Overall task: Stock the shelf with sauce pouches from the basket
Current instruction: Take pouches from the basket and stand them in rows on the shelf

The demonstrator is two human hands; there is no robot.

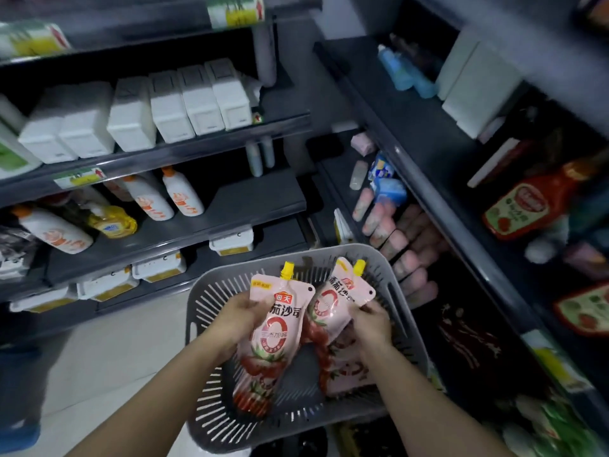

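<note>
A grey slotted basket [211,291] sits low in front of me, holding pink tomato sauce pouches with yellow spouts. My left hand [235,319] grips one pouch [273,328] by its left side, lifted upright above the basket. My right hand [370,319] holds a second pouch [336,300] near its right edge. More pouches [346,367] lie under my right hand on the basket floor. On the dark shelf unit [438,206] to the right, a row of similar pink pouches [392,239] stands on a lower level beside the basket.
Red ketchup bottles [524,206] lie on the right shelf, with blue packs [387,189] further back. The left shelf unit carries white containers [138,117], white bottles with orange caps [183,194] and a yellow bottle [112,221]. A person's blue trouser leg [19,390] stands at far left.
</note>
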